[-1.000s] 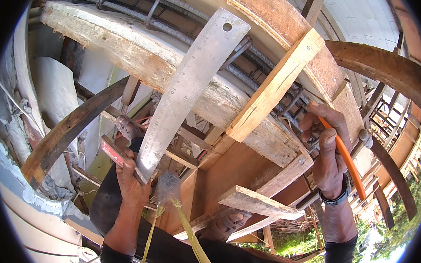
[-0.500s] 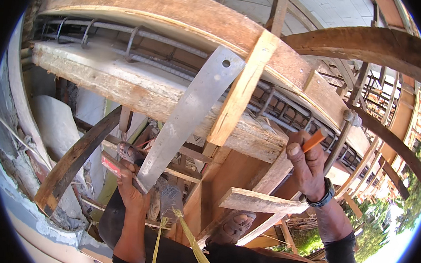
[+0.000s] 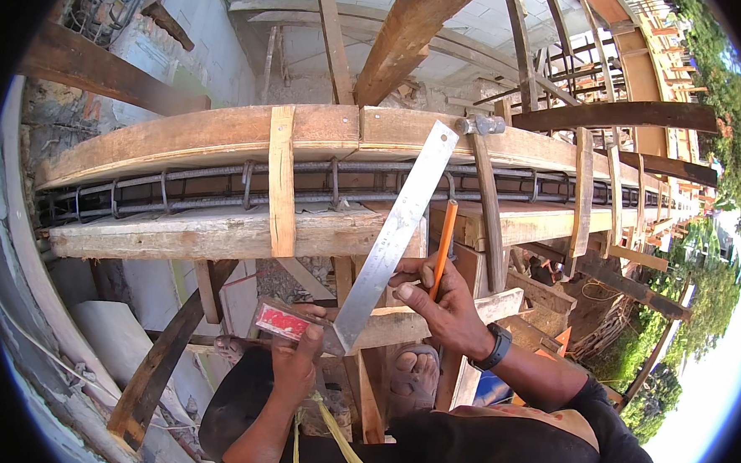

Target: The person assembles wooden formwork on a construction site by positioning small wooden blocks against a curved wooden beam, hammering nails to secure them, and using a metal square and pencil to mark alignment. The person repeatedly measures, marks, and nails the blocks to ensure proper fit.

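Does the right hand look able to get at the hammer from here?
Likely yes: the hammer lies near the right hand, nothing visibly between, though the held pencil may hinder gripping.

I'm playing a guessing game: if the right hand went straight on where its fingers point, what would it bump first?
Probably the square. The right hand points left and a little up at its metal blade, which looks very close. Depth is unclear, so they may even be touching.

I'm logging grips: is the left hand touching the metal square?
Touching: the head view shows the left hand gripping the metal square, its thumb over the handle.
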`<state>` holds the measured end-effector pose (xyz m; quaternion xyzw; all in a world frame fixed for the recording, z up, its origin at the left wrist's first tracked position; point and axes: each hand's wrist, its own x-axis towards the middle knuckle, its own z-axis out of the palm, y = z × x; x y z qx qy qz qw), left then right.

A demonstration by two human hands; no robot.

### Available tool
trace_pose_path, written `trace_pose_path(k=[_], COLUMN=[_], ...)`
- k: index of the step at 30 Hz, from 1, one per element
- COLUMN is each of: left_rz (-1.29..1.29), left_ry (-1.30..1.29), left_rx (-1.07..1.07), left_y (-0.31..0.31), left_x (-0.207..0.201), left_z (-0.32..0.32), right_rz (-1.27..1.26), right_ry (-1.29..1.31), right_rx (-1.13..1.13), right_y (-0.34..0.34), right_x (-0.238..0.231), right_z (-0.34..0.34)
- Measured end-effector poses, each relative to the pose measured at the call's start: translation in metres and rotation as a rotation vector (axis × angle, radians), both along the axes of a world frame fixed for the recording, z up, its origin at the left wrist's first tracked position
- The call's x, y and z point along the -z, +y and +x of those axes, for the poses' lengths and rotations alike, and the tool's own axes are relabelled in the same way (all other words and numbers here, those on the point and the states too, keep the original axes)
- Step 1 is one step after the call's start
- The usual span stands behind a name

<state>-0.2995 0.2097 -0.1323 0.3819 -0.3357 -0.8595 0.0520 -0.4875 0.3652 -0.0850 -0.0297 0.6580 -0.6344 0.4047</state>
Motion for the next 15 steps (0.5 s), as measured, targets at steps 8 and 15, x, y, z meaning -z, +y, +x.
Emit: trace_pose_path(k=[8,15], left_rz=[-0.017,-0.082], left_ry=[0.055,0.004], left_rx=[0.344,0.391], left_y=[0.044,0.028], left_x=[0.003,0.004], left_z=[-0.032,-0.018], right_rz=[0.029,0.142], right_ry=[-0.015,0.237], right_rx=[0.299,0.608], right_y=[0.042,0.107], right_x=[0.011,0.024], right_z=[-0.009,-0.085])
